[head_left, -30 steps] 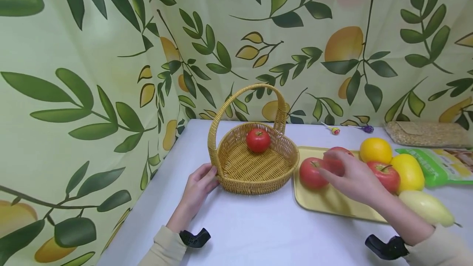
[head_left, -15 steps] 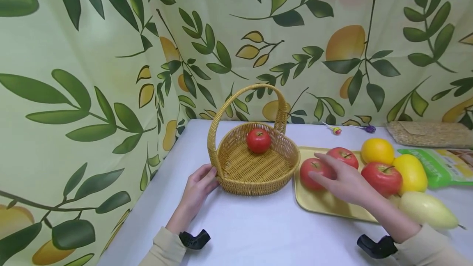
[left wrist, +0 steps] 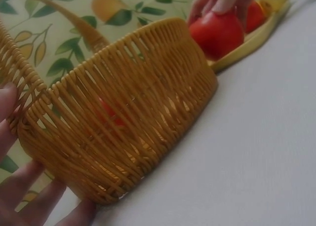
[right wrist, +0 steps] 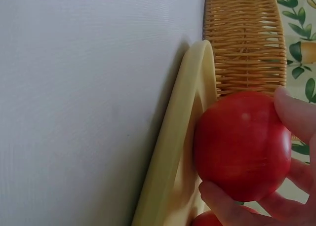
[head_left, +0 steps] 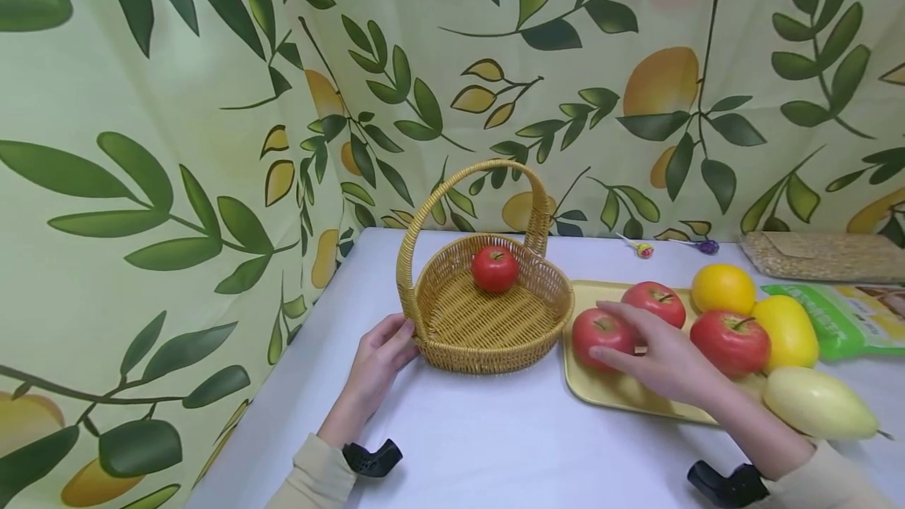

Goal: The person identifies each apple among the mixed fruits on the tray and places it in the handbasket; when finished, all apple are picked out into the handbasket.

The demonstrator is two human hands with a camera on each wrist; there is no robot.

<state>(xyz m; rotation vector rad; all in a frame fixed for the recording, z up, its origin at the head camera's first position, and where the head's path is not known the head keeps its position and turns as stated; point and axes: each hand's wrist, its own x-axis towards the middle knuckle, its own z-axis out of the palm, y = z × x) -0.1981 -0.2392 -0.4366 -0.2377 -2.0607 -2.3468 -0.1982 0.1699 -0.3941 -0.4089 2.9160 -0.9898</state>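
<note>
My left hand holds the left side of a wicker basket near the foot of its arched handle; in the left wrist view the thumb and fingers lie against the weave. One red apple sits inside the basket, toward the back. To the right, my right hand grips another red apple at the left end of a yellow tray. The right wrist view has thumb and fingers around this apple, which is at the tray's rim.
Two more red apples, an orange, a yellow fruit and a pale green fruit crowd the tray's right side. Behind are two lollipops, a woven tan roll and a green packet. Patterned cloth closes the back and left.
My right hand has come from above the tray's apples down onto the leftmost apple, and its fingers have closed around it. The left hand and basket have stayed put.
</note>
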